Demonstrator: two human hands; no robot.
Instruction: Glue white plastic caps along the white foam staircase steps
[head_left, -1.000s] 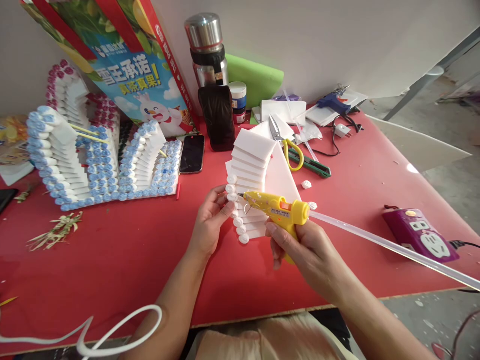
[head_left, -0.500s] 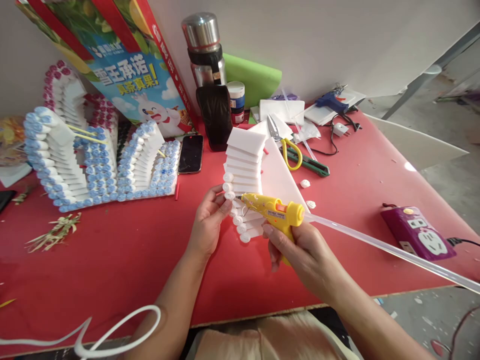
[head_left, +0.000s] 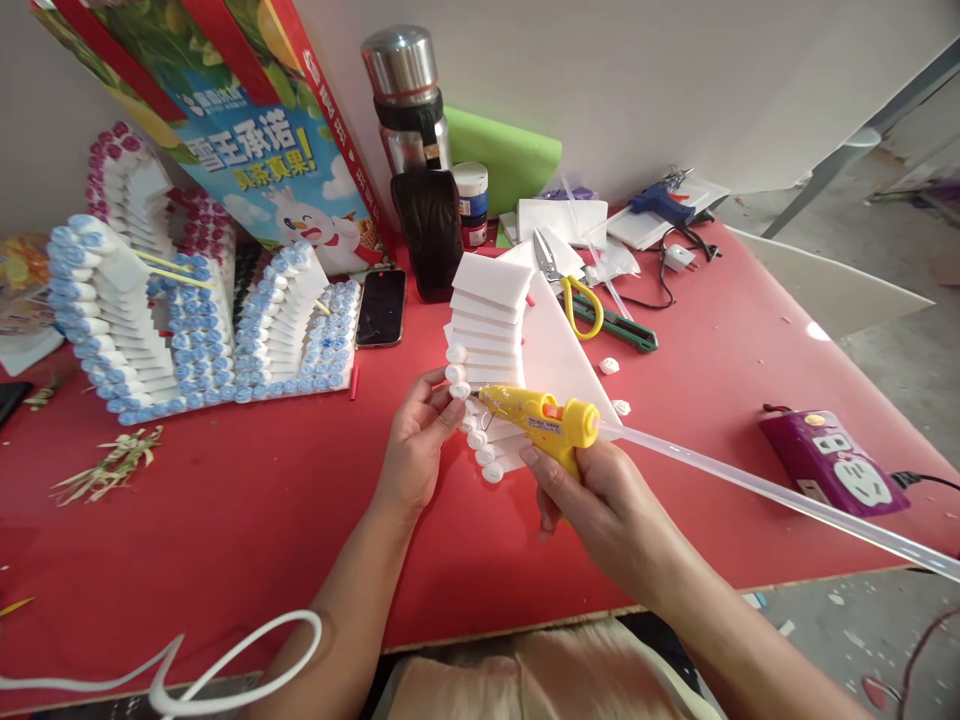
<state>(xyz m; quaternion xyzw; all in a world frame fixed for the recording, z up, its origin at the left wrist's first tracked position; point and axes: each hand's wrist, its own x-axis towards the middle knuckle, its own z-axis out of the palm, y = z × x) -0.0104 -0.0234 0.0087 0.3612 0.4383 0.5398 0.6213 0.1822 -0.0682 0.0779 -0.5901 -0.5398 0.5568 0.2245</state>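
Observation:
My right hand (head_left: 592,490) is wrapped round the handle of a yellow hot glue gun (head_left: 540,415). A long clear glue stick (head_left: 720,485) sticks out of its back end. The nozzle points left at the edge of a white stepped piece (head_left: 487,325) built of thin overlapping slabs. Several small white rolled rosettes (head_left: 455,373) line that piece's left edge. My left hand (head_left: 420,435) pinches this edge, its thumb beside a rosette close to the nozzle. Any glue at the tip is too small to make out.
Blue-and-white stepped models (head_left: 202,340) stand at the left before a printed bag (head_left: 277,150). Yellow-handled scissors (head_left: 581,305), a green cutter (head_left: 630,332) and loose rosettes (head_left: 610,366) lie right of the piece. A purple power strip (head_left: 836,465) is at the right; a white cable (head_left: 232,690) loops lower left.
The glue gun and my right hand have shifted very slightly left and down. My left hand keeps its place on the stepped piece.

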